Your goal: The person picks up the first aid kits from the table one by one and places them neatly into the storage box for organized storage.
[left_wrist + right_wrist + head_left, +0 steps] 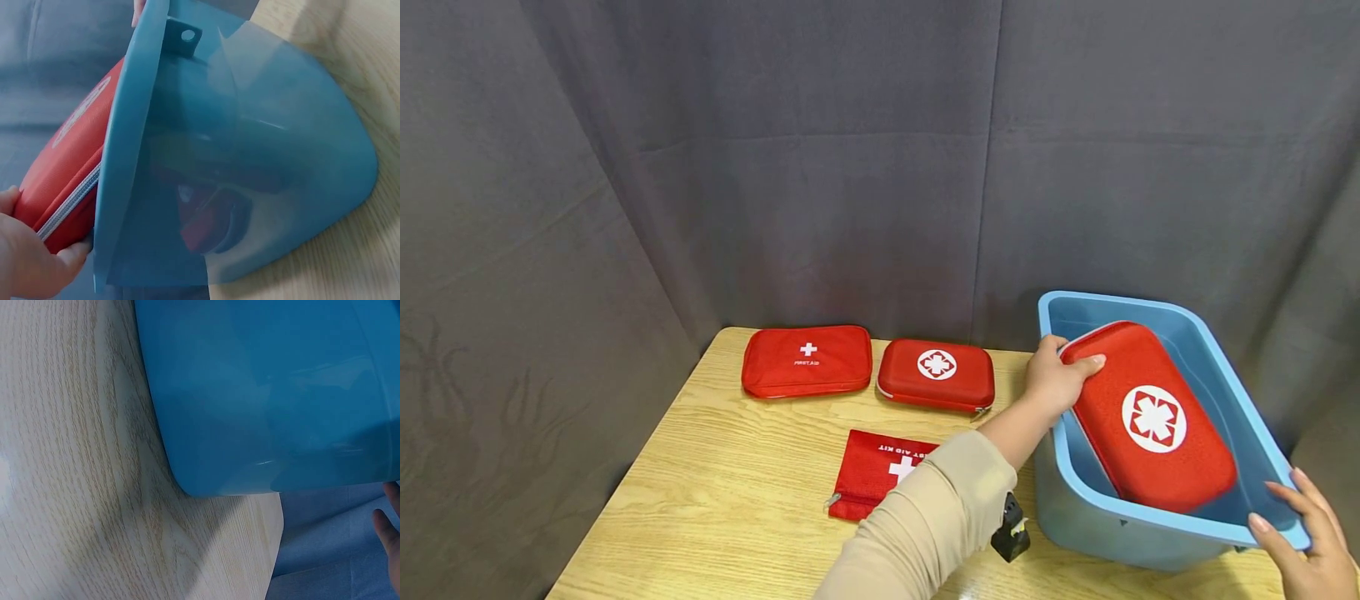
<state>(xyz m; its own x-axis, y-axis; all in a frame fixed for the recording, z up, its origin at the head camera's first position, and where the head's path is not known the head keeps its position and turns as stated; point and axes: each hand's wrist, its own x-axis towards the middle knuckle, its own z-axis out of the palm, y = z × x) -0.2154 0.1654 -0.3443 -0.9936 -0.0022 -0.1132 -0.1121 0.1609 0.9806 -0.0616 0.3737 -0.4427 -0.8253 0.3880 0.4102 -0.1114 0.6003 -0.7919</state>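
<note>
A large red case with a white round emblem lies tilted in the mouth of a blue bin. My left hand grips the case's upper left end, thumb on top, over the bin's left rim. The left wrist view shows the same hand holding the zipped edge of the case beside the bin's rim. At the bin's near right corner, my right hand holds the rim. In the right wrist view, its fingers show at the edge, by the bin wall.
On the wooden table lie a flat red first aid pouch, a smaller red case and a small red pouch partly behind my left sleeve. Grey curtains hang behind and at the sides.
</note>
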